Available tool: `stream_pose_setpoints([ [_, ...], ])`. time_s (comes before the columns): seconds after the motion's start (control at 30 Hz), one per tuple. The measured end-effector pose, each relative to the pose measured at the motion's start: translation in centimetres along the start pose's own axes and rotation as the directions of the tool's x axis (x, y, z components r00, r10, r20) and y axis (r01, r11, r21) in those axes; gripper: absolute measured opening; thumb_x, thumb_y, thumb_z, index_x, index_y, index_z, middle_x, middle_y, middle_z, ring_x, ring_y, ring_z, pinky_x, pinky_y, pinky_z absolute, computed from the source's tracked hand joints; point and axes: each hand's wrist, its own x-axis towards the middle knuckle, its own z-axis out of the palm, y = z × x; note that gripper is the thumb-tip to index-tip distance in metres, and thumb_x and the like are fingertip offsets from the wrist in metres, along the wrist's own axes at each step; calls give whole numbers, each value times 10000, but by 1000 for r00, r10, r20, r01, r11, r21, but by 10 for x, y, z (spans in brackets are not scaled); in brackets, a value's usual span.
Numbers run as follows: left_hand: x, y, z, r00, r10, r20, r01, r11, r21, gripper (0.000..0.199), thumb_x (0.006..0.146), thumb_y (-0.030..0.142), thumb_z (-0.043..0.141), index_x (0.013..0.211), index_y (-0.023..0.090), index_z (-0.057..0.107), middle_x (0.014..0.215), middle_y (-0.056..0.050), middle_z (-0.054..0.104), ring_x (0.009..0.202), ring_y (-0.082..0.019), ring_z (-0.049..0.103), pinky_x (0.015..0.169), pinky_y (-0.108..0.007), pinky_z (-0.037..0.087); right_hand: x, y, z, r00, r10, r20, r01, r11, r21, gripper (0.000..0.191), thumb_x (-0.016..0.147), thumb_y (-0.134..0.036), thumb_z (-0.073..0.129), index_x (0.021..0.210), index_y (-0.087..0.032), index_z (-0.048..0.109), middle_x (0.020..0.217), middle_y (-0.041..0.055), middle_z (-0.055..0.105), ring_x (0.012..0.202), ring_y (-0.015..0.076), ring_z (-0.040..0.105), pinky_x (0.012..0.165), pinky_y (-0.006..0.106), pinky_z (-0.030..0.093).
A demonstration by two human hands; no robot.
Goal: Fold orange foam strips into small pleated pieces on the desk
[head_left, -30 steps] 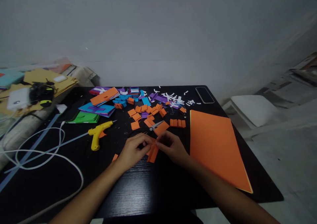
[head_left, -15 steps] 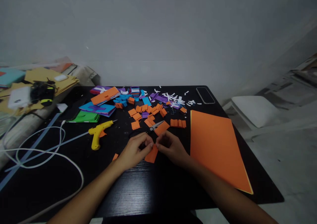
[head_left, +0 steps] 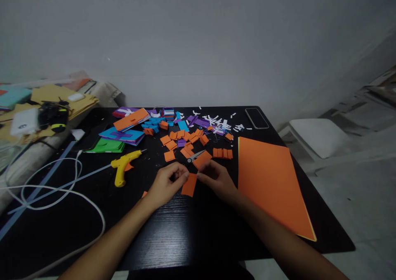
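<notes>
Well, our left hand (head_left: 167, 186) pinches a small orange paper (head_left: 189, 185) at the frame's lower centre; our right hand (head_left: 219, 182) is at its upper right corner, whether gripping we cannot tell. Scissors (head_left: 189, 160) lie just above, a yellow glue gun (head_left: 123, 165) centre-left.

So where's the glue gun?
In the head view, the glue gun lies on the left side of the table, between the green sheets and the left hand.
</notes>
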Motion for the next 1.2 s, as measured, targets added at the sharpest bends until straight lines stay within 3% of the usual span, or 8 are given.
stream_pose_setpoints([
  [0.23, -4, 0, 9, 995, 3, 103, -3, 1000, 3, 131, 908, 226, 609, 822, 172, 693, 716, 8, 603, 663, -128, 544, 602, -223, 410, -3, 4, 5, 996, 37, 76, -35, 999, -35, 246, 779, -375, 822, 826, -207, 648, 793, -6, 656, 735, 157, 605, 690, 288, 477],
  [0.4, -2, 3, 2, 982, 45, 182, -50, 998, 22, 117, 876, 189, 602, 796, 168, 685, 702, 14, 594, 667, -125, 536, 617, -224, 406, -2, 3, 2, 987, 90, 131, -88, 996, -25, 270, 755, -374, 842, 814, -197, 648, 789, -11, 658, 723, 148, 603, 689, 280, 474],
  [0.6, 5, -4, -15, 991, -38, 126, 38, 999, 2, 121, 861, 235, 609, 809, 160, 689, 738, -10, 646, 686, -145, 576, 626, -243, 424, 7, 2, -9, 990, 136, 27, -137, 990, 43, 323, 683, -383, 890, 774, -191, 647, 768, -22, 669, 712, 144, 611, 718, 291, 478],
  [0.73, 5, -3, -13, 997, -26, 72, 28, 999, -31, 159, 908, 287, 616, 878, 162, 709, 792, -28, 676, 727, -153, 589, 670, -261, 452, 9, 1, -10, 981, 192, 31, -194, 976, 98, 329, 668, -391, 898, 784, -187, 668, 732, -33, 664, 646, 129, 588, 664, 280, 461],
  [0.9, 2, 4, -5, 989, 13, 147, 6, 992, -129, 247, 864, 201, 653, 1099, 181, 729, 886, -33, 707, 776, -155, 613, 684, -258, 476, 8, 2, -7, 973, 225, 53, -230, 963, 142, 300, 677, -372, 891, 811, -176, 708, 737, -32, 678, 595, 106, 570, 614, 259, 438],
  [1.2, 1, 2, -3, 982, 19, 185, 4, 993, -121, 201, 887, 206, 653, 1068, 182, 736, 865, -24, 714, 754, -146, 603, 680, -256, 461, 7, 6, -3, 971, 237, 39, -240, 957, 165, 308, 646, -377, 903, 764, -175, 703, 725, -21, 688, 596, 120, 595, 561, 251, 471],
])
